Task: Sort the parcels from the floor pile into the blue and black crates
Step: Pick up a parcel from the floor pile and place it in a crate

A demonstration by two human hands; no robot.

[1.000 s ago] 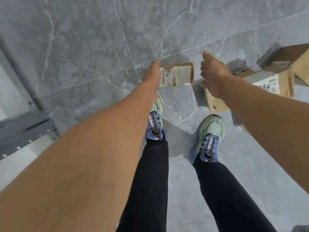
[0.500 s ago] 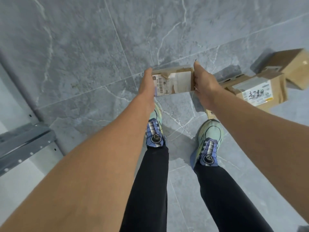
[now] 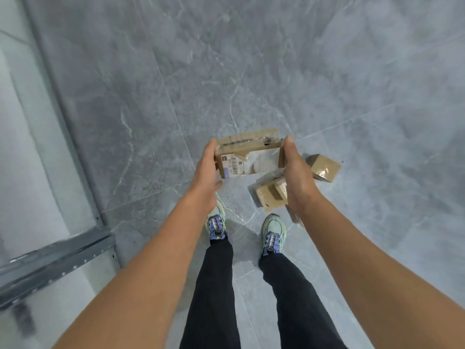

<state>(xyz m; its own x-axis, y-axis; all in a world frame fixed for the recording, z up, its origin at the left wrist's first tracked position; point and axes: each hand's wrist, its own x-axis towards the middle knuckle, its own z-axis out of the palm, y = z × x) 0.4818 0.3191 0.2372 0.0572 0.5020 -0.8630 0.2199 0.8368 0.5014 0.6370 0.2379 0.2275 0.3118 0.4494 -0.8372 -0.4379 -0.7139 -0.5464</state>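
A small brown cardboard parcel with a white barcode label hangs in the air in front of me, above the floor. My left hand grips its left end, with the thumb below. My right hand grips its right end, thumb up along the edge. Two more cardboard parcels lie on the floor behind my right hand: a labelled one and a smaller one. No blue or black crate is in view.
Grey marble floor tiles stretch ahead and to the right. A grey metal rack frame and a pale panel stand at the left. My feet in green and blue shoes stand just below the parcels.
Both hands closed on the parcel's ends and lifted it off the floor. The view rose and pulled back, so the floor parcels look smaller.
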